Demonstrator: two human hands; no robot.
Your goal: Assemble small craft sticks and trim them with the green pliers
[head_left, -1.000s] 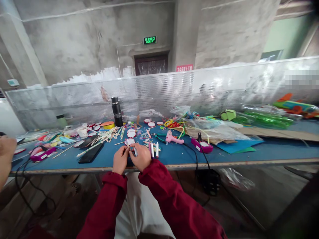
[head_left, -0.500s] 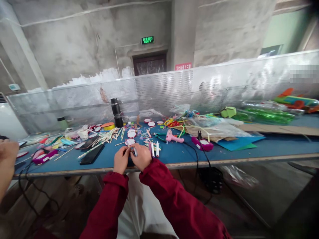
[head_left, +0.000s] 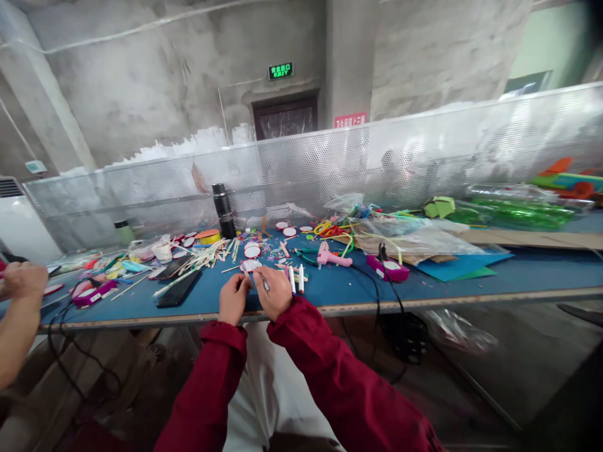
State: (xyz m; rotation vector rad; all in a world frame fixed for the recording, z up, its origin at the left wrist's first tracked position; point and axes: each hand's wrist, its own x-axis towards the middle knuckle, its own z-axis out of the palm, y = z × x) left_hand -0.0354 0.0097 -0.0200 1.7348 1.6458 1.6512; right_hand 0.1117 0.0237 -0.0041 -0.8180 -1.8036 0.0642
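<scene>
Just above the table's front edge, my left hand (head_left: 233, 297) is closed in a pinch on a short pale stick (head_left: 245, 275), mostly hidden by the fingers. Close beside it, my right hand (head_left: 276, 292) is wrapped round a white marker pen (head_left: 266, 284), its tip near the stick. White-barrelled markers (head_left: 301, 279) lie right of my right hand, on several pale sticks. Behind my hands are red-rimmed white discs (head_left: 252, 251). A pink glue gun (head_left: 332, 255) rests further right.
A black phone (head_left: 179, 290) and a pile of wooden sticks (head_left: 200, 267) lie left. A black bottle (head_left: 223, 211) stands behind. Purple devices with cables (head_left: 389, 269), blue sheets (head_left: 464, 265) and plastic bags occupy the right. A co-worker's arm (head_left: 21, 314) reaches in at far left.
The view has shifted slightly, moving the scene rightward. My hands have drawn a little apart at the fingertips, still holding the stick and the marker. The co-worker's hand is further into view.
</scene>
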